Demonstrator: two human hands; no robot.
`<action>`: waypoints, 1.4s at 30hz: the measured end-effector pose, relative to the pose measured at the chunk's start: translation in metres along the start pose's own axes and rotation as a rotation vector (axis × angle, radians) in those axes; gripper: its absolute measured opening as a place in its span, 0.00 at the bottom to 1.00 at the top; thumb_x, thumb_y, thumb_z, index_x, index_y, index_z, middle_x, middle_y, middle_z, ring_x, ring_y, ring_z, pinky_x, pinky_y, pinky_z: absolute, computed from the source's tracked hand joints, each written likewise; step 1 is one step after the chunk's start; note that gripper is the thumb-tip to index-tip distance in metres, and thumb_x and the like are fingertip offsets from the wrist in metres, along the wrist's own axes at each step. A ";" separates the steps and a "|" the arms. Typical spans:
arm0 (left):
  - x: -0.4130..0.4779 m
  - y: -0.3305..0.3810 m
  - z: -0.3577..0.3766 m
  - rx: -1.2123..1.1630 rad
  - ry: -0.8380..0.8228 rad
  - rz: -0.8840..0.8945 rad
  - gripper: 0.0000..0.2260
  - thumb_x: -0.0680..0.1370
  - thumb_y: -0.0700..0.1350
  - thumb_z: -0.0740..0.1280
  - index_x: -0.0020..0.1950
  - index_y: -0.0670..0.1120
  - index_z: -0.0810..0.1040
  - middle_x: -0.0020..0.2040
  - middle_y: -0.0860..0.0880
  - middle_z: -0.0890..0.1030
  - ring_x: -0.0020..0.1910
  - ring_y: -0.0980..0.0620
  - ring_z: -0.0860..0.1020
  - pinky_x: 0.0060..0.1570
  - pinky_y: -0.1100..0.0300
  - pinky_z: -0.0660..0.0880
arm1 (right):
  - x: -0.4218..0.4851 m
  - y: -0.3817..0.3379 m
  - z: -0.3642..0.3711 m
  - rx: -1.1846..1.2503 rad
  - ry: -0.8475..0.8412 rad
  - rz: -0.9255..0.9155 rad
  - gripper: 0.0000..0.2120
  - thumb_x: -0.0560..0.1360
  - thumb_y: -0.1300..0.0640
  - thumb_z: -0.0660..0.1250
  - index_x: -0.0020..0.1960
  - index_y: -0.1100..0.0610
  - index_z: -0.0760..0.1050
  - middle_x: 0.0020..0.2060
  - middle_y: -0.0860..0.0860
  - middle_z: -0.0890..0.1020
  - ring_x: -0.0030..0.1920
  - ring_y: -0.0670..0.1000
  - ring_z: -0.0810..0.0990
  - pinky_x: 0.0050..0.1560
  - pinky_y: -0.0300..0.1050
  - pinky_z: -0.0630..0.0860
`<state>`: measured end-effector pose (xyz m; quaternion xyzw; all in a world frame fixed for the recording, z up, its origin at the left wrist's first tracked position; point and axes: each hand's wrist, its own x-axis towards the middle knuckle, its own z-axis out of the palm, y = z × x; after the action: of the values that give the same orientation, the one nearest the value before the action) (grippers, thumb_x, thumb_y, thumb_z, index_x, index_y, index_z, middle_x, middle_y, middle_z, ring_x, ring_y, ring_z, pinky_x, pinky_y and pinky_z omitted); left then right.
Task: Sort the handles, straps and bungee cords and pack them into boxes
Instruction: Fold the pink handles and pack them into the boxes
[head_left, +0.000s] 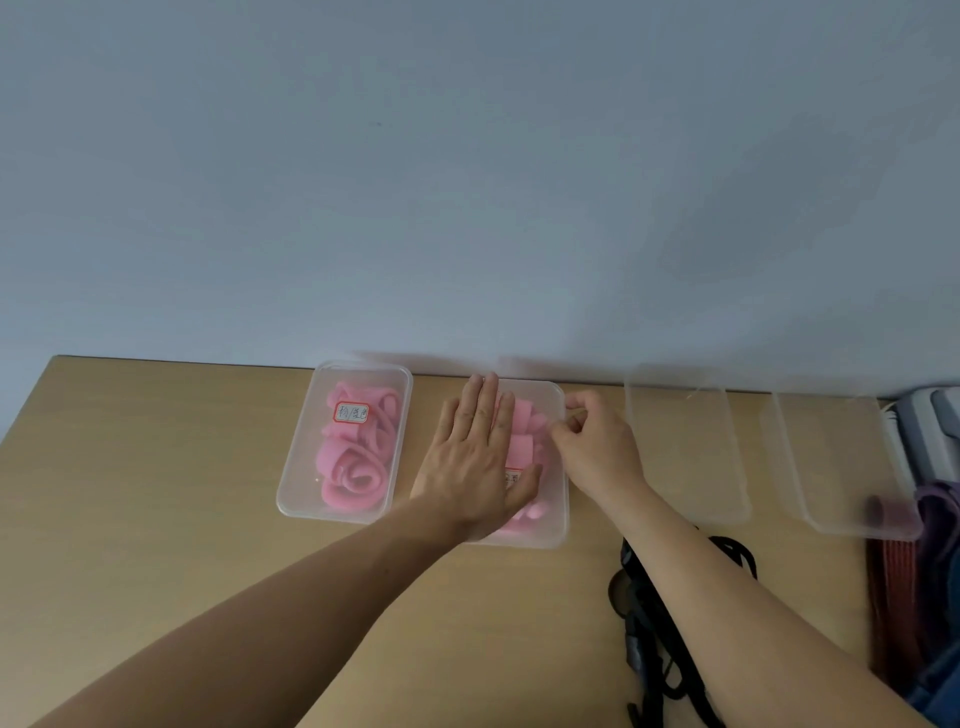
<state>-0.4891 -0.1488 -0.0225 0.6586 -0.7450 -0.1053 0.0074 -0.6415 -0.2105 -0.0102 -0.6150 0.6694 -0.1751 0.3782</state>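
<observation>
Two clear plastic boxes with lids hold pink straps. The left box (296, 467) stands closed, with a red-framed label on its lid. My left hand (475, 457) lies flat, fingers spread, on the lid of the second box (557, 514). At that box's far right corner my right hand (592, 441) has its fingers curled, pinching the lid's edge. Pink straps (522, 441) show through the lid between my hands. Black straps or cords (644, 639) lie on the table under my right forearm.
Two clear lids or shallow boxes (685, 447) (841, 467) lie to the right along the wall. Dark red and purple straps (904, 597) pile up at the table's right edge. The wooden table (156, 493) meets the wall behind the boxes.
</observation>
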 end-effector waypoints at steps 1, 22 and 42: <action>0.001 0.001 -0.001 0.007 0.005 0.002 0.37 0.77 0.65 0.39 0.78 0.42 0.41 0.78 0.42 0.37 0.77 0.46 0.32 0.72 0.53 0.28 | 0.000 0.000 0.000 -0.003 -0.003 0.002 0.08 0.74 0.53 0.66 0.52 0.46 0.71 0.37 0.41 0.77 0.38 0.39 0.74 0.34 0.36 0.65; 0.003 0.002 0.002 0.015 0.043 0.062 0.33 0.79 0.61 0.41 0.79 0.43 0.50 0.80 0.44 0.45 0.79 0.48 0.40 0.77 0.49 0.39 | 0.004 -0.010 0.009 0.562 0.029 0.343 0.10 0.77 0.49 0.67 0.41 0.55 0.77 0.38 0.51 0.82 0.37 0.51 0.78 0.39 0.46 0.74; 0.006 -0.006 -0.002 0.081 0.000 0.073 0.32 0.80 0.60 0.39 0.80 0.43 0.44 0.80 0.44 0.40 0.78 0.48 0.37 0.76 0.50 0.37 | -0.052 0.014 0.007 0.480 -0.047 0.217 0.07 0.77 0.54 0.68 0.47 0.59 0.79 0.36 0.55 0.81 0.30 0.50 0.74 0.33 0.47 0.71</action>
<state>-0.4842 -0.1560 -0.0225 0.6308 -0.7722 -0.0747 -0.0154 -0.6482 -0.1564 -0.0093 -0.4360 0.6619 -0.2730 0.5452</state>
